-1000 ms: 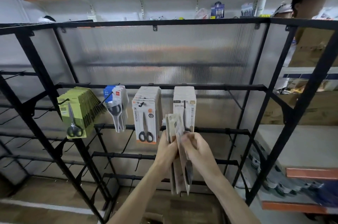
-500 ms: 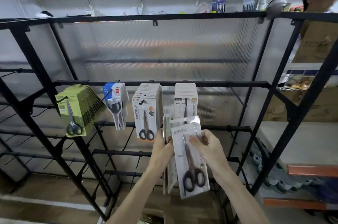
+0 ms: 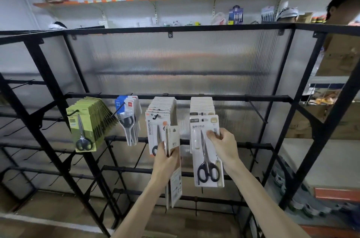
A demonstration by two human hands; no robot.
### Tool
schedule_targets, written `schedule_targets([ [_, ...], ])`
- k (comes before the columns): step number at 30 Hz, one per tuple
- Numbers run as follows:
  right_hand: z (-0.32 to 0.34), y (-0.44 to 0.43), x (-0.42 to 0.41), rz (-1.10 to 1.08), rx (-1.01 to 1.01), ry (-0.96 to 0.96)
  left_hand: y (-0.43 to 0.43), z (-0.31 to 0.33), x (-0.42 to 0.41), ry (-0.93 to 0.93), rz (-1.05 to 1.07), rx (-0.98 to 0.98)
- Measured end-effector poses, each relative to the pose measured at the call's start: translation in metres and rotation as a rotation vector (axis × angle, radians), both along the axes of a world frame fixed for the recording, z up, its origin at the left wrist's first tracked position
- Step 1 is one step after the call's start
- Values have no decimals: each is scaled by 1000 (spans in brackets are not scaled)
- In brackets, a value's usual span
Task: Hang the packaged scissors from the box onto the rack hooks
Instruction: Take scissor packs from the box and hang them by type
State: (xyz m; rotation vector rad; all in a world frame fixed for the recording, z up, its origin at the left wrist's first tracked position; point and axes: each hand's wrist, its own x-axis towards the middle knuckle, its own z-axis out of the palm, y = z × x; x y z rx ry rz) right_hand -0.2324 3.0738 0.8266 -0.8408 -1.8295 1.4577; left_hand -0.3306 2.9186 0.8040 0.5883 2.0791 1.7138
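- The right hand (image 3: 222, 146) pinches one scissors pack (image 3: 204, 160) by its upper right edge, with the thumb on the clear front and the fingers curled behind.
- The pack hangs upright from that pinch, its top level with the front of the cream packs (image 3: 202, 105) already hung. I cannot tell whether the hook has entered its hang hole (image 3: 202, 120).
- The left hand (image 3: 165, 163) is wrapped around a few spare packs (image 3: 174, 140), which are seen edge-on just to the left and lower down.
- Handling, as a judgement:
  - The pack looks light, a stiff card back under a glossy blister.
  - The scissors' black handles sit low, so the weight is at the bottom and the pack will tend to swing from a high grip.
  - The plastic front is probably slick and the bare card margin grips better.
  - The best hold is high on the side margin, near the hang hole but not covering it, so the hole can be steered onto the hook tip.
  - The card would crease if squeezed hard.
- On the same rack bar (image 3: 253, 98), going left, hang the orange-marked packs (image 3: 155, 121), the blue-and-white packs (image 3: 127, 109) and the fanned green packs (image 3: 87, 121).
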Motion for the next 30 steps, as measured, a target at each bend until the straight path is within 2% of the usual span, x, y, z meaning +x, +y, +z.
schedule_targets([
  [13, -8, 34, -50, -149, -61, -180, 6, 10, -5, -18, 23, -16],
  [19, 3, 31, -52, -172, 175, -502, 16, 17, -1, -62, -4, -60],
  [21, -3, 14, -38, -192, 313, -479, 18, 18, 2, -78, -23, -53],
  [22, -7, 2, -27, -142, 359, -403, 20, 19, 2, -81, -27, -48],
  [23, -8, -12, -16, -38, 322, -312, 21, 20, 3, -85, -29, -40],
  [25, -8, -35, 0, 223, 69, -203, 26, 21, 4, -92, -68, -25],
  [27, -4, -44, 10, 353, -86, -181, 27, 24, 7, -124, -92, 5],
  [30, 4, -44, 19, 443, -91, -211, 23, 26, 8, -194, -115, 74],
])
